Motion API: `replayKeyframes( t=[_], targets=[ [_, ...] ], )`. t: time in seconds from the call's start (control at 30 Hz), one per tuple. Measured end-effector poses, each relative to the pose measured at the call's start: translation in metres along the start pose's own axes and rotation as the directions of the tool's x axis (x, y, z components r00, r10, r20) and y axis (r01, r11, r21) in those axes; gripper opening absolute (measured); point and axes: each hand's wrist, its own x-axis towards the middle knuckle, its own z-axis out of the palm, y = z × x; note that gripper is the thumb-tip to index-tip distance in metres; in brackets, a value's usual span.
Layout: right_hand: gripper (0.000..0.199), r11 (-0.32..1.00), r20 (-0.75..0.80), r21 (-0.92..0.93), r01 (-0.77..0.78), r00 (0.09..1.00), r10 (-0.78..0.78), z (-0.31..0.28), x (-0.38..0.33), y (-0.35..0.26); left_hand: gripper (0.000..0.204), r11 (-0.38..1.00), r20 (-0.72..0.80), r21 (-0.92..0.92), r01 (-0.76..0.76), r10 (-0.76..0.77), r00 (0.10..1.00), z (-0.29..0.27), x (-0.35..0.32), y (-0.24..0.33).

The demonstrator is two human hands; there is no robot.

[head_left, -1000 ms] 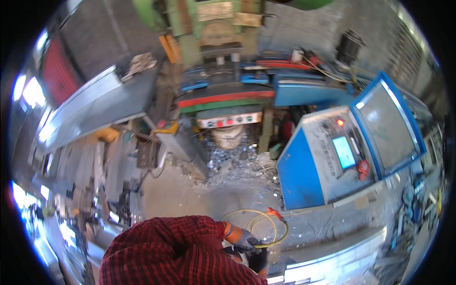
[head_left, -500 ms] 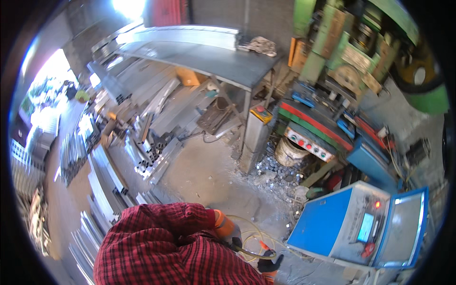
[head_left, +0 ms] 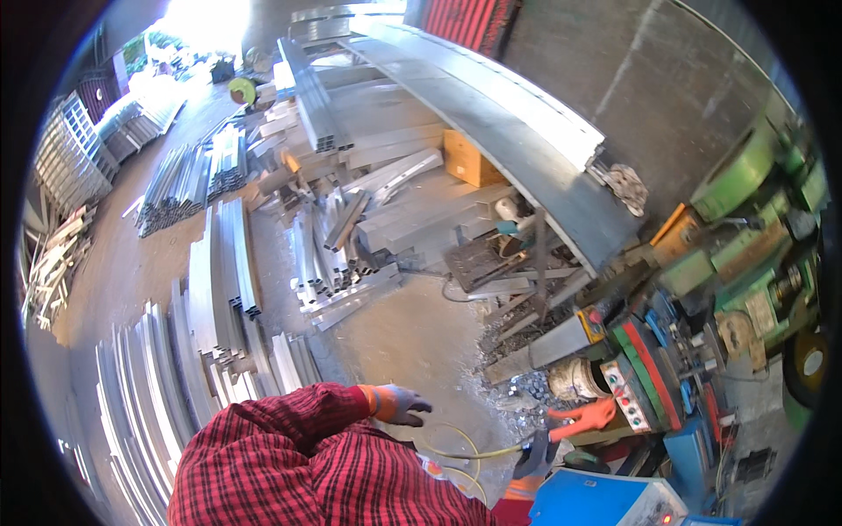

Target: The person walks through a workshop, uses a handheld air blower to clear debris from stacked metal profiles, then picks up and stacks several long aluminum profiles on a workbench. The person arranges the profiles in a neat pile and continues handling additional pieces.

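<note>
In a gloved grip, my right hand (head_left: 536, 458) holds an orange tool shaped like an air blow gun (head_left: 583, 419). A thin yellow hose (head_left: 478, 455) runs from that hand and loops down toward the floor. My left hand (head_left: 405, 406), in a grey and orange glove, reaches out over bare floor, its fingers apart and nothing in them. Just below my right hand stands a blue machine cabinet (head_left: 592, 501). Beyond the tool is a push-button panel (head_left: 626, 399) on the front of a green press (head_left: 745, 307).
Long metal profiles (head_left: 145, 394) lie in stacks to the left. A long metal table (head_left: 517, 140) bears pale profiles. Off-cuts (head_left: 531, 386) litter the floor beside a dirty white bucket (head_left: 574, 379). A post with a yellow switch box (head_left: 592, 324) leans by the press.
My view has swung left and tilted. My right hand has raised the orange tool toward the press, where before it was low by the hose coils. My left hand has come away from the hose.
</note>
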Motion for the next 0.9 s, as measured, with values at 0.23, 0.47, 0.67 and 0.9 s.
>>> replayKeyframes(
  t=[0.23, 0.47, 0.67, 0.9],
  targets=[
    [0.04, 0.953, 0.637, -0.302, -0.023, 0.739, 0.219, 0.193, 0.023, -0.063, 0.064, 0.226, -0.317, -0.923, -0.313, 0.019, 0.948, -0.109, -0.027, -0.031],
    [0.045, 0.932, 0.951, -0.292, 0.215, 0.166, 0.26, 0.29, 0.017, -0.031, 0.055, -0.364, -0.445, -0.812, -0.457, -0.121, 0.887, -0.137, -0.076, -0.085],
    [0.05, 0.949, 0.933, -0.291, 0.123, 0.255, 0.254, 0.354, 0.052, 0.023, 0.038, -0.213, -0.517, -0.721, -0.659, -0.468, 0.717, -0.144, -0.088, -0.141],
    [0.049, 0.988, 0.961, -0.112, -0.11, 0.241, 0.136, 0.462, 0.11, 0.07, 0.044, 0.562, -0.727, -0.682, -0.468, -0.452, 0.518, -0.21, -0.067, -0.209]
  ],
)
